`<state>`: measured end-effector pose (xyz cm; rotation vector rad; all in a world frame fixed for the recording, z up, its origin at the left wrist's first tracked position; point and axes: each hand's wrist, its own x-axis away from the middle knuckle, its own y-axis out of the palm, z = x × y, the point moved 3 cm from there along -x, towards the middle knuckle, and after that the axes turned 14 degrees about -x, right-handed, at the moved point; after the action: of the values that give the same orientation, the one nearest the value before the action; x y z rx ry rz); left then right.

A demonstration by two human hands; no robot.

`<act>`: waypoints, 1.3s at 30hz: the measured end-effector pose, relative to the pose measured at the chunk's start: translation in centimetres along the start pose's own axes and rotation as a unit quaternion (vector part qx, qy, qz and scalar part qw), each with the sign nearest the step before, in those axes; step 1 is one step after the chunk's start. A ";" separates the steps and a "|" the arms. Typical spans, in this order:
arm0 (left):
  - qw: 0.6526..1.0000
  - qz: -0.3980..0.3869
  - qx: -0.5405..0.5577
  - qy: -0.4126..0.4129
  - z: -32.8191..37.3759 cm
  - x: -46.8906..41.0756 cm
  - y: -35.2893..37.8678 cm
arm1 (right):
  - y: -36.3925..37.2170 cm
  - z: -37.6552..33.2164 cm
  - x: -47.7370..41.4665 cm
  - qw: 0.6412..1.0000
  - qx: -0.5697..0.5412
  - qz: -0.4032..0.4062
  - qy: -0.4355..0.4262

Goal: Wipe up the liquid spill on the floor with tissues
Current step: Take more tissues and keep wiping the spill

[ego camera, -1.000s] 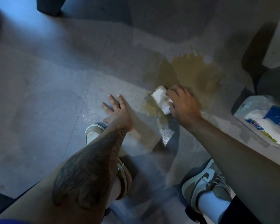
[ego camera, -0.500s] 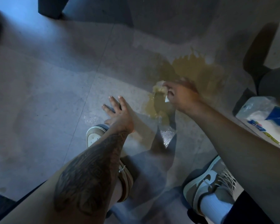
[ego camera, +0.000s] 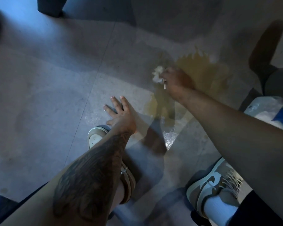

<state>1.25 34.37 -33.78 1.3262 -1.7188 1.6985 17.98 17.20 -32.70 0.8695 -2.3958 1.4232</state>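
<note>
Yellow-brown spill (ego camera: 201,70) sits upper right of centre on the grey tiled floor (ego camera: 47,95), with a thinner trail (ego camera: 162,105) running down toward frame centre. Right hand (ego camera: 175,79) is closed around a crumpled tissue (ego camera: 157,73) at the puddle's left edge: wiping step, mid-way, most liquid remains. Left hand (ego camera: 121,113) lies flat, fingers spread, holding nothing, bracing. Next move likely needs a sweep right through the main pool, probably fresh tissue. Tissue pack (ego camera: 271,111) waits at right edge; dark furniture base (ego camera: 260,62) crowds the puddle's far side.
</note>
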 end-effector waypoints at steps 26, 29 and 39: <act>1.000 0.006 0.000 0.003 -0.1 -0.2 0.3 | 2.7 -3.8 4.8 0.988 0.035 -0.095 -0.118; 1.000 0.011 -0.003 0.002 0.0 -0.1 0.2 | 2.5 -2.3 5.6 0.990 0.032 -0.081 -0.111; 1.000 0.021 0.007 0.009 -0.4 0.3 0.0 | 6.4 -2.8 11.7 0.977 -0.134 0.122 -0.114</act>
<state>0.96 34.66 -33.49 1.2856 -1.7389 1.7422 4.58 17.49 -30.43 0.7249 -2.8660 1.0829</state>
